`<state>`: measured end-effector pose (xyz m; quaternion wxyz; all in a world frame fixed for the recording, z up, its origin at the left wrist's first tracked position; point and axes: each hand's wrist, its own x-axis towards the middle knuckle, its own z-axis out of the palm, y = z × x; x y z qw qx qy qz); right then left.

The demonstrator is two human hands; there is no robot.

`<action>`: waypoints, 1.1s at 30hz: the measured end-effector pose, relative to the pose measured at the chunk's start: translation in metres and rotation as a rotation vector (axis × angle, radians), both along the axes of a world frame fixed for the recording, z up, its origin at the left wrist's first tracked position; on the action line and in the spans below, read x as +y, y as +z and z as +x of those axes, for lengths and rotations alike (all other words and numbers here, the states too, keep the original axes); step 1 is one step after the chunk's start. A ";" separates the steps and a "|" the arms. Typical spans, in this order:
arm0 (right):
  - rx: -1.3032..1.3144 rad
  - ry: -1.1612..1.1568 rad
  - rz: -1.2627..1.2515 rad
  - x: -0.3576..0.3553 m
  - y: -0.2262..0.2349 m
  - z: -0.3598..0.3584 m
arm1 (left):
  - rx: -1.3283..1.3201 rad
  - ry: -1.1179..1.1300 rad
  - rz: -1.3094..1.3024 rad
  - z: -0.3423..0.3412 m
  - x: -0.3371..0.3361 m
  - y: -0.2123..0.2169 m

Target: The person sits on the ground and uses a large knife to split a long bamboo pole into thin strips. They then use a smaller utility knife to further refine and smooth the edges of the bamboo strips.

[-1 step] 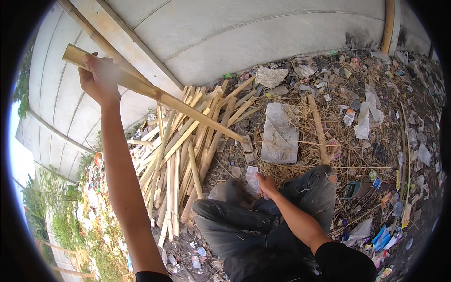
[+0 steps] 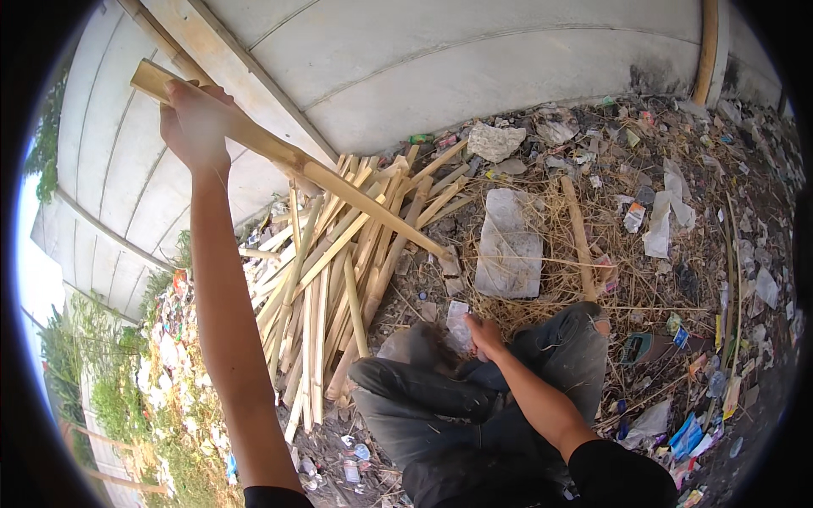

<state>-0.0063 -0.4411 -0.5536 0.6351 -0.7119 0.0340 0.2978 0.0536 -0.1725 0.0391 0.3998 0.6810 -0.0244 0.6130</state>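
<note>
My left hand is raised high on the left, its fingers wrapped round the upper end of a long split bamboo piece. The bamboo slants down to the right, and its narrow lower end comes down at the ground beside a small flat chip. Over my lap my right hand is closed; what it holds, if anything, is hidden. Just left of this hand is a clear plastic piece. A pile of split bamboo sticks lies below and behind the raised bamboo.
A flat whitish slab lies on straw ahead of my knees, beside a bamboo length. A pale rock rests near the concrete wall. Litter and a dark sandal lie to the right; weeds grow on the left.
My left hand and the top of the bamboo have shifted slightly up and to the right in the picture. My right hand stays closed over my lap.
</note>
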 end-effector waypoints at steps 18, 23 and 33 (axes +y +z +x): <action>-0.449 -0.167 0.193 -0.057 0.237 0.029 | -0.097 -0.039 -0.045 0.084 -0.077 0.008; -0.876 -0.380 0.544 -0.073 0.418 0.026 | -0.095 0.010 0.017 0.089 -0.099 0.006; -0.273 0.125 0.281 -0.085 0.344 -0.012 | -0.109 0.156 0.052 0.096 -0.084 0.006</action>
